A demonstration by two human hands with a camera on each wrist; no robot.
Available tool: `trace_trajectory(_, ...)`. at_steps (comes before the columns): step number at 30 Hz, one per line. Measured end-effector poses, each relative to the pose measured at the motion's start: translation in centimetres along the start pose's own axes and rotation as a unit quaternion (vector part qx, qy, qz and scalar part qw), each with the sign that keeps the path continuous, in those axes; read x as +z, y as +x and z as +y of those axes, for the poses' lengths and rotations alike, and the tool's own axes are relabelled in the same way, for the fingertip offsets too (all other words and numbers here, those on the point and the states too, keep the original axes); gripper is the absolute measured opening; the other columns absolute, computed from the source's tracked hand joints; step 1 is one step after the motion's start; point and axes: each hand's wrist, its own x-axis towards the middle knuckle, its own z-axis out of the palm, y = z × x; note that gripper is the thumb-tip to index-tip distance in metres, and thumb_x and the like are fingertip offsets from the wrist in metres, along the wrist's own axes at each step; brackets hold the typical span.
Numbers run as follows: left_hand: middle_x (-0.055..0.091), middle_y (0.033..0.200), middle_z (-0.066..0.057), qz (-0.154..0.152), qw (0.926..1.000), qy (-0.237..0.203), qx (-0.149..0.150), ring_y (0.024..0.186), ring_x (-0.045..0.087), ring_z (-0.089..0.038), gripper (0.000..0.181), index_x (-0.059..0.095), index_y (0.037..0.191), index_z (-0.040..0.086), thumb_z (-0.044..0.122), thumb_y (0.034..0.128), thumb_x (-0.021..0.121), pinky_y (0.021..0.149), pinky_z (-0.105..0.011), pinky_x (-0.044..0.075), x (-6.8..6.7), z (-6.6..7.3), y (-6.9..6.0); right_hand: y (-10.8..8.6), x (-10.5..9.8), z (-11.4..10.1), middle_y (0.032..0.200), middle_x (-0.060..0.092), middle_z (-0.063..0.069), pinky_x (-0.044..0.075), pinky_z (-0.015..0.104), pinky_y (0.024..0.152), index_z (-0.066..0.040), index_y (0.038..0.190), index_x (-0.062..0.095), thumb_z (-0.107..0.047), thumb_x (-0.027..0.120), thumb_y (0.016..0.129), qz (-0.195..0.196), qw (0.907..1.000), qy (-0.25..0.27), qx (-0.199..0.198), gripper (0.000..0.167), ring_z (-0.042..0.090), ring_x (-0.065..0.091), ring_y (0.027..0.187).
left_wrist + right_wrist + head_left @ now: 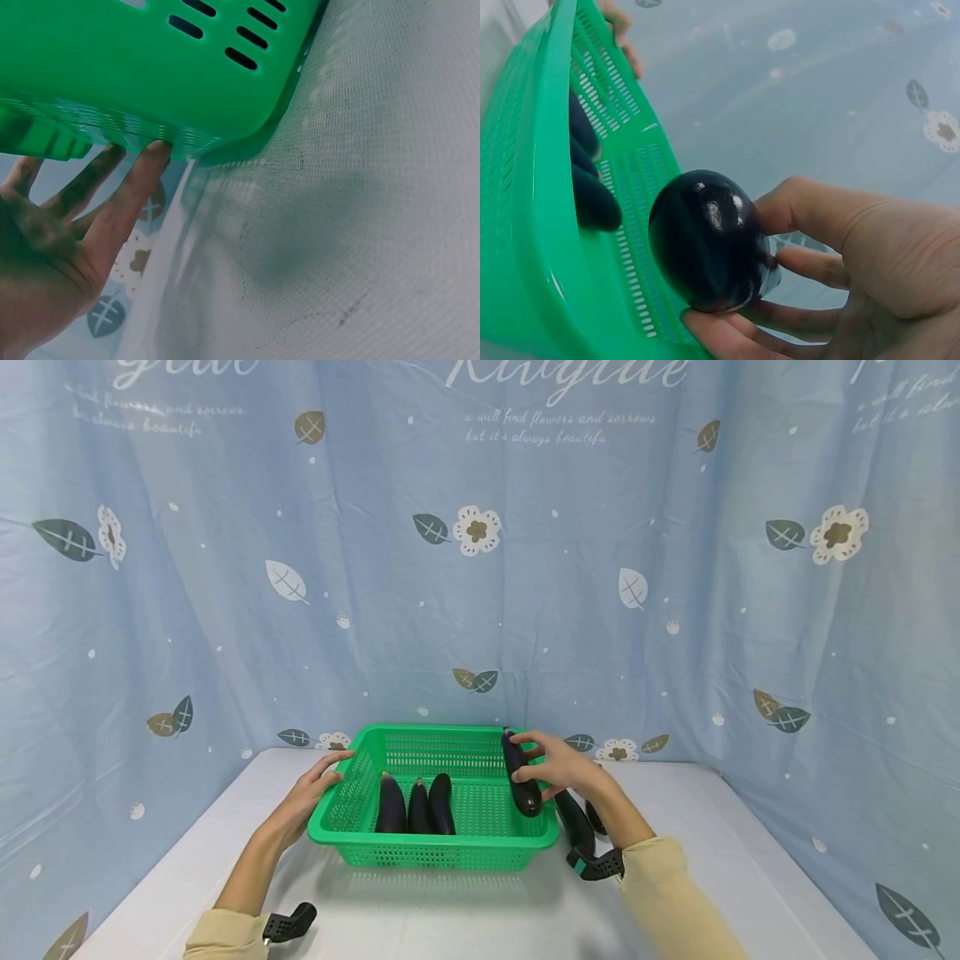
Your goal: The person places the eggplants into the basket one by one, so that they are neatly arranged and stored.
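Note:
A green plastic basket stands on the white table, three dark eggplants lying side by side in its left half. At the basket's right end, my right hand grips another eggplant between thumb and fingers, above the basket's inside. Seen in the right wrist view, that eggplant points its rounded end at the camera. My left hand rests on the basket's left rim; in the left wrist view its fairly straight fingers touch the basket's side.
Right of the basket, more eggplants lie on the white table, partly hidden by my right forearm. A light blue curtain with leaves and flowers hangs behind and on both sides.

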Motion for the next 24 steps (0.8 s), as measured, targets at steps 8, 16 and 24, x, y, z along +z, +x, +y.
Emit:
trace_trajectory(8, 0.029, 0.153, -0.020, 0.009, 0.9998, -0.003, -0.016, 0.105, 0.057, -0.019, 0.050, 0.029, 0.154, 0.025, 0.036, 0.1059, 0.040, 0.081, -0.033, 0.053, 0.0, -0.1, 0.1, 0.7, 0.5, 0.0, 0.140, 0.047, 0.023, 0.059, 0.041, 0.062, -0.021, 0.147, 0.043, -0.018, 0.074, 0.087, -0.007, 1.0000, 0.003, 0.005, 0.067, 0.025, 0.070, 0.087)
trace_trajectory(16, 0.031, 0.151, -0.021, 0.014, 0.9997, -0.001, -0.020, 0.104, 0.057, -0.018, 0.049, 0.030, 0.153, 0.025, 0.033, 0.1056, 0.039, 0.080, -0.033, 0.053, 0.1, -0.1, 0.2, 1.4, 1.4, 0.0, 0.138, 0.048, 0.022, 0.059, 0.043, 0.062, -0.021, 0.146, 0.045, -0.018, 0.074, 0.087, -0.013, 0.9998, 0.013, 0.003, 0.067, 0.025, 0.069, 0.088)
trace_trajectory(24, 0.015, 0.162, -0.016, 0.016, 0.9997, 0.011, -0.013, 0.124, 0.049, -0.032, 0.048, 0.030, 0.153, 0.025, 0.032, 0.1064, 0.038, 0.085, -0.033, 0.050, 0.2, -0.1, 0.1, 1.7, 2.9, -0.1, 0.138, 0.048, 0.022, 0.059, 0.044, 0.062, -0.020, 0.144, 0.047, -0.015, 0.074, 0.086, -0.015, 0.9995, 0.025, 0.008, 0.064, 0.025, 0.070, 0.085)
